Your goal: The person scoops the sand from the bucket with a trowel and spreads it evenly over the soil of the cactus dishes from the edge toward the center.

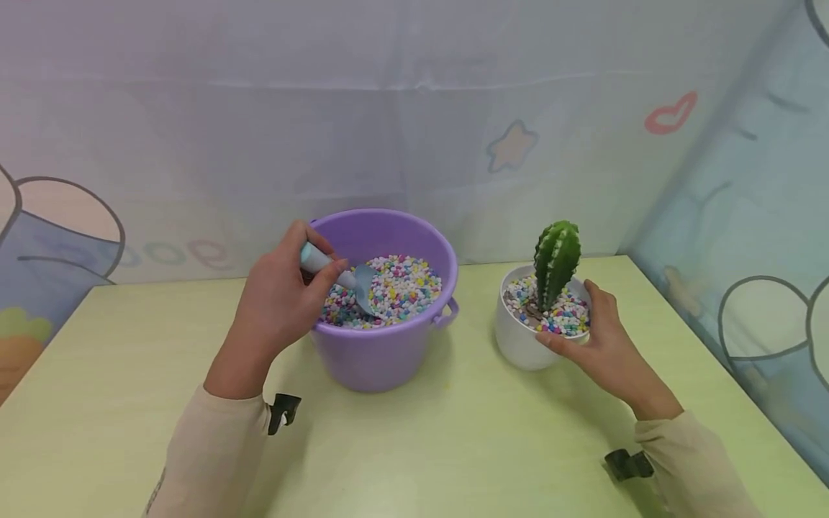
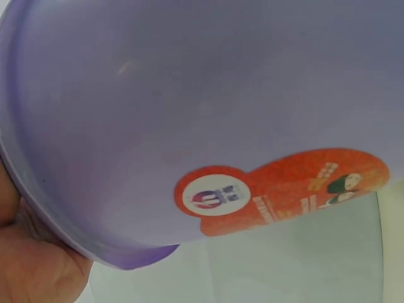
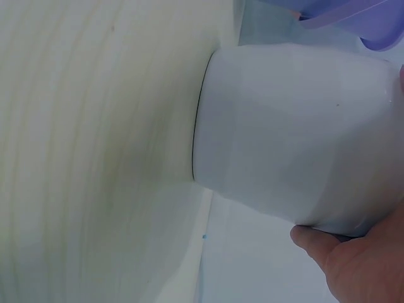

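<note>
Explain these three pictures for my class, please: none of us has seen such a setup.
There is no machine: a person works with two bare hands. The large picture comes from a camera worn on the head; the other two come from cameras on the left and right wrists. On the pale yellow-green table stand a round purple bucket, partly filled with small multicoloured pellets, and a round white pot with a ribbed green cactus. The left hand has a pale-blue scoop in its grip, the blade inside the bucket. The right hand has its grip on the white pot, near its top.
</note>
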Tool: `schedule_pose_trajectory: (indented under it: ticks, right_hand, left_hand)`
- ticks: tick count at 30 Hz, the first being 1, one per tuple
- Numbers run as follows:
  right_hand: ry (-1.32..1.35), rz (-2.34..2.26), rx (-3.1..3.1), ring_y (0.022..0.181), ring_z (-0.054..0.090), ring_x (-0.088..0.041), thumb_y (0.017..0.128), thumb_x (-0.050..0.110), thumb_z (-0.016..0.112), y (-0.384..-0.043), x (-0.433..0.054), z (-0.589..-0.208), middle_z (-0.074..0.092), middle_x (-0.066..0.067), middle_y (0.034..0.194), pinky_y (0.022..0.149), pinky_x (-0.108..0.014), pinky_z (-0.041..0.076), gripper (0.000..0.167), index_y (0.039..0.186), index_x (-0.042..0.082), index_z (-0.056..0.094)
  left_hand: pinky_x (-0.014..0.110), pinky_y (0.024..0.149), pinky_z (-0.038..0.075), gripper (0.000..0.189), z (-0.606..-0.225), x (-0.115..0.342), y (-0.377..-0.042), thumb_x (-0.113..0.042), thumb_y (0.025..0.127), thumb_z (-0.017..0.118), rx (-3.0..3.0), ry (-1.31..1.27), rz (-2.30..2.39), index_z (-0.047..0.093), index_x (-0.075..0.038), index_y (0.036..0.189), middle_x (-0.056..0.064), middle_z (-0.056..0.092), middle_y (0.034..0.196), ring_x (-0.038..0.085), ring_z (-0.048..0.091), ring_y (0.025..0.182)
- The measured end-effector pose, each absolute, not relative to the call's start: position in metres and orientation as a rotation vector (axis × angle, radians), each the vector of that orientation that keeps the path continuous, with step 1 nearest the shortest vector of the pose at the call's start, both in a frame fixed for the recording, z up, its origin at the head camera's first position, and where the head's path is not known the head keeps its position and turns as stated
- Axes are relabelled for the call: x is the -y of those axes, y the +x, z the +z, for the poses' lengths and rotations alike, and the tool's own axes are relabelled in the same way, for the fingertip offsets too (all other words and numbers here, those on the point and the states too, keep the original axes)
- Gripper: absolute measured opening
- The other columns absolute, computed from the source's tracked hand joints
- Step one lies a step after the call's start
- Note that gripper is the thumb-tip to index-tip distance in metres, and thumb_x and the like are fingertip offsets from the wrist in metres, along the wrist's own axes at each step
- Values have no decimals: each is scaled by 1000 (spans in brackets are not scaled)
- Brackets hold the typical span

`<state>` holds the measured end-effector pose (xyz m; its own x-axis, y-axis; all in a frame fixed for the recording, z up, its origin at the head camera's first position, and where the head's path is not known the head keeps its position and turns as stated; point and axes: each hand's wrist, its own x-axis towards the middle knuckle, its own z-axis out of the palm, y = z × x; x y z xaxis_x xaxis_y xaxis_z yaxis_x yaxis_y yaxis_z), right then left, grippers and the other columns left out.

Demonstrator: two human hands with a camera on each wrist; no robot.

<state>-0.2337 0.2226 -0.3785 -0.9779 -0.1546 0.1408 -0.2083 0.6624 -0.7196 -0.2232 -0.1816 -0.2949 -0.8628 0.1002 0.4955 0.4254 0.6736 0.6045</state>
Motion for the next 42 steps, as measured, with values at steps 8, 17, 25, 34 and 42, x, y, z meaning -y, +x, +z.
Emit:
schedule_pose_trajectory:
  ticks: [8,17,25,34,42]
  right_hand:
    - [247,1214,2788,136,23,-45,87,47,73,-232,-219,-378,10,-28,152,104,-64,25,111,154,0,-2]
    - [181,1184,2797,137,20,-48,87,50,71,-233,-217,-375,6,-30,153,104,-65,25,113,153,-4,-3]
    - [347,1272,2833,145,-9,-39,93,40,67,-241,-240,-372,-15,-13,161,106,-70,10,106,155,12,-14]
    - [312,1311,2821,141,15,-47,95,41,65,-240,-237,-378,6,-27,156,105,-68,19,99,155,2,-4]
    - [322,1134,2852,142,4,-48,94,44,64,-235,-232,-373,-3,-29,157,105,-69,18,102,152,-7,-3]
  left_hand:
    - [37,58,47,20,-292,180,-224,-14,96,66,2484,-385,-1057,49,-8,105,9,69,83,19,63,68]
    - [37,59,48,20,-293,181,-225,-13,96,66,2489,-381,-1051,49,-8,106,7,70,88,19,63,70]
    - [37,58,48,21,-293,181,-226,-14,96,66,2493,-383,-1062,48,-8,106,9,70,86,19,63,69]
    - [37,59,49,21,-293,182,-226,-14,96,66,2490,-384,-1067,48,-9,106,7,71,91,19,65,71]
    - [37,58,48,20,-294,181,-226,-13,95,66,2474,-394,-1062,49,-8,104,6,71,89,18,63,68]
